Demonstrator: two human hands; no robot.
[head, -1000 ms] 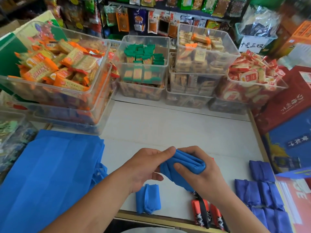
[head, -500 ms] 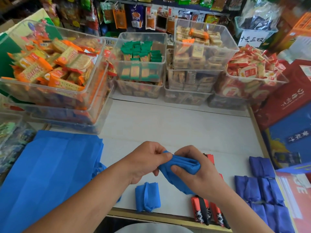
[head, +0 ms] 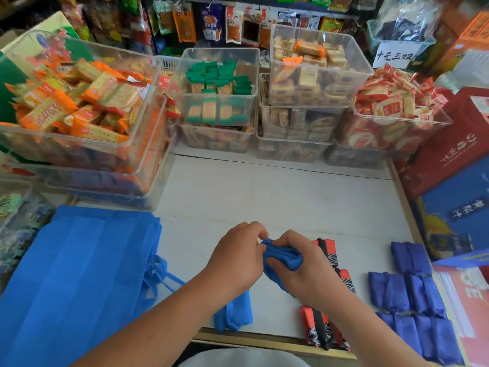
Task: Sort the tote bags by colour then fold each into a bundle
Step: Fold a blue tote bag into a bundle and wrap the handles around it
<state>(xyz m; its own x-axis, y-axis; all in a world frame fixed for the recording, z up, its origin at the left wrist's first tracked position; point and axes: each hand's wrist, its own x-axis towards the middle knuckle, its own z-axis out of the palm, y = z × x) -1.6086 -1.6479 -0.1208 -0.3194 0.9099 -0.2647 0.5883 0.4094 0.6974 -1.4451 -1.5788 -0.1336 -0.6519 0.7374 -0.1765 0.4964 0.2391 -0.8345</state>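
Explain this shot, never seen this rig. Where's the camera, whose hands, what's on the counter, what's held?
There is no machine here. A person wears one wide-angle camera on the head, looking forward and down, so the two arms coming in from the bottom are their own. The left hand and right hand both grip a light blue bag, bunched up between them above the white counter. Flat light blue bags lie at the left. One light blue bundle sits near the front edge, red-and-black bundles lie under the right arm, and dark blue bundles are at the right. The clear bins behind hold packaged snacks.
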